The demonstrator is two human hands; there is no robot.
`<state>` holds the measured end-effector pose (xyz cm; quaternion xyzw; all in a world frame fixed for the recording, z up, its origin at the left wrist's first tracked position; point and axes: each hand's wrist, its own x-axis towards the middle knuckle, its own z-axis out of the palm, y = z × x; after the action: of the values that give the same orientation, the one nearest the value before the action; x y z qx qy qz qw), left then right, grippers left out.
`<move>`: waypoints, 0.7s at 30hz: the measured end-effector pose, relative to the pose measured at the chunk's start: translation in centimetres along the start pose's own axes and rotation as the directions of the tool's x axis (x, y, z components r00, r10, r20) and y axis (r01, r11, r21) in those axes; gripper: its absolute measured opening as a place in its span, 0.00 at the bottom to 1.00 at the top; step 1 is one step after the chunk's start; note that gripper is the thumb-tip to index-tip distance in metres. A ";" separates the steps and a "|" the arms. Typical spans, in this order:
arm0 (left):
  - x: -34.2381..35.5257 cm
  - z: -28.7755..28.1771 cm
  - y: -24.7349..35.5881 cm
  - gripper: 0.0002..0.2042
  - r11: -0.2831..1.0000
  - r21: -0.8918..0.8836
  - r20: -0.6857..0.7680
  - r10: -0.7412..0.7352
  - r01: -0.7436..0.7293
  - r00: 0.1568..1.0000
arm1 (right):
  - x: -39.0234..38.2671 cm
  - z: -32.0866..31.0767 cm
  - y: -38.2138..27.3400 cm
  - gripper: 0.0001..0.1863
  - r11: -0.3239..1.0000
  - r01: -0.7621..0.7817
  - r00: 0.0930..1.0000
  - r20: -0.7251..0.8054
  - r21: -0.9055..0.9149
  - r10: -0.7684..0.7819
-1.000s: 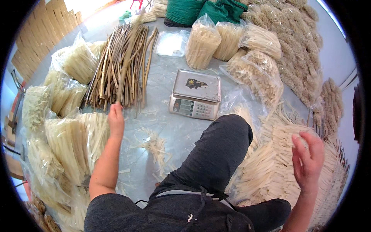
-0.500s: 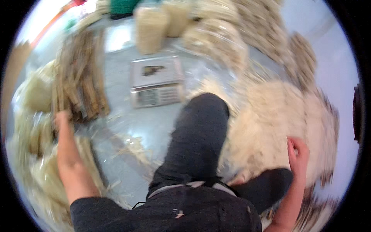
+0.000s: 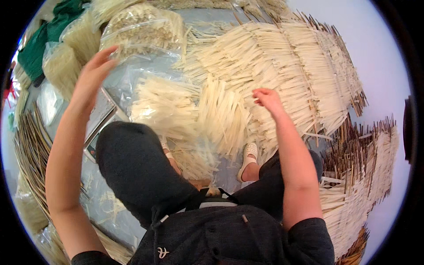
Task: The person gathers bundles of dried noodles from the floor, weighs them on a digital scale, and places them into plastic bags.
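Note:
My left hand (image 3: pixel 98 66) is raised at the upper left with thumb and fingers apart, holding nothing. Beneath and around it are clear plastic bags (image 3: pixel 64 66) stuffed with pale strips. My right hand (image 3: pixel 268 98) hovers over a wide spread of pale, flat strips (image 3: pixel 240 55), its fingers loosely bent and apart. I see nothing in it. Two shorter bunches of the same strips, a left one (image 3: pixel 165 99) and a right one (image 3: pixel 223 108), lie between my hands, with clear plastic around the left one.
A flat metal scale (image 3: pixel 99 117) shows partly behind my left forearm and knee. Brown sticks (image 3: pixel 33 145) lie at the far left. Dark-ended strips (image 3: pixel 349 154) are piled at the right. A green cloth or sack (image 3: pixel 42 48) sits at the upper left. My cream clogs (image 3: pixel 250 154) rest on the floor.
My view has swung right. The left hand has left the brown sticks at the left and risen toward the bags; the right hand has moved forward over the strips.

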<state>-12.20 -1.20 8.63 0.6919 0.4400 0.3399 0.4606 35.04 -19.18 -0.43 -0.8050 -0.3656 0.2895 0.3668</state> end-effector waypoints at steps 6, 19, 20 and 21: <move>13.0 22.5 -0.8 0.43 0.972 0.173 0.296 -0.204 0.158 0.933 | 4.3 4.9 18.6 0.19 0.951 -0.295 0.955 -0.014 -0.089 0.295; 15.0 46.9 -30.0 0.57 0.773 0.389 0.125 -0.583 0.501 0.803 | 5.8 10.3 29.4 0.29 0.898 -0.373 0.918 -0.232 -0.233 0.321; 14.7 47.6 -28.9 0.57 0.771 0.395 0.146 -0.590 0.500 0.794 | 6.3 10.0 29.8 0.25 0.866 -0.389 0.918 -0.211 -0.315 0.336; 14.2 48.4 -26.3 0.58 0.718 0.518 0.165 -0.618 0.465 0.769 | 6.6 9.8 30.1 0.22 0.827 -0.404 0.915 -0.193 -0.392 0.355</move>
<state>27.79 0.52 -31.79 0.6626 0.6088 -0.0425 0.4342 42.88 -24.16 -31.41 -0.9365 -0.2310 0.2249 0.1381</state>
